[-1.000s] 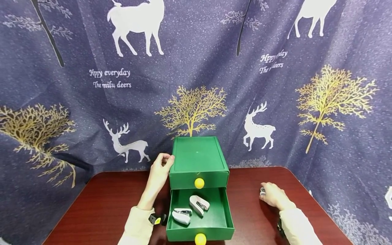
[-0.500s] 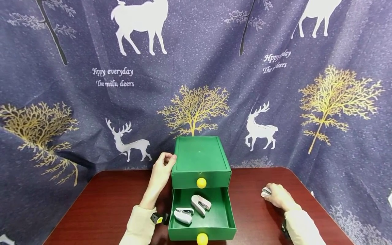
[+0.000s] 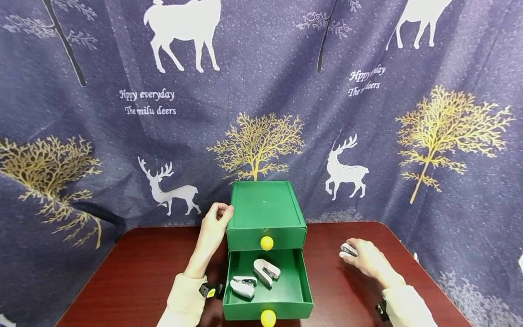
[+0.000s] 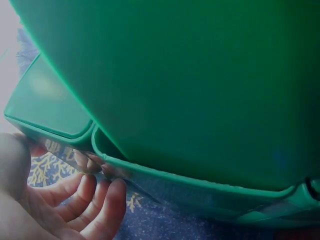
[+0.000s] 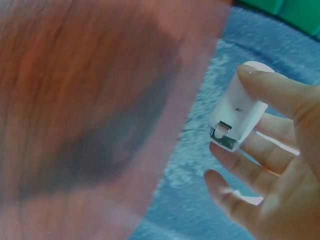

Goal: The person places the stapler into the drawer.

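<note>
A green two-drawer box (image 3: pixel 263 204) stands on the table, its lower drawer (image 3: pixel 245 312) pulled out. Two small white staplers (image 3: pixel 242 289) lie inside that drawer. My left hand (image 3: pixel 211 229) rests against the box's left side near the top edge; in the left wrist view its fingertips (image 4: pixel 117 187) are right at the green wall, loosely bent. Off to the right, my right hand (image 3: pixel 369 258) pinches another white stapler (image 5: pixel 237 110) between thumb and fingers. In the head view this stapler shows only partly, and the right wrist view has it over the table's edge.
Yellow round knobs sit on the upper drawer (image 3: pixel 245 240) and the lower one. Behind the reddish-brown table (image 3: pixel 143 272) hangs a dark blue cloth (image 3: pixel 261 91) printed with deer and trees.
My right hand has drawn the stapler a little leftward, and more of the stapler shows now. The left hand stays against the box.
</note>
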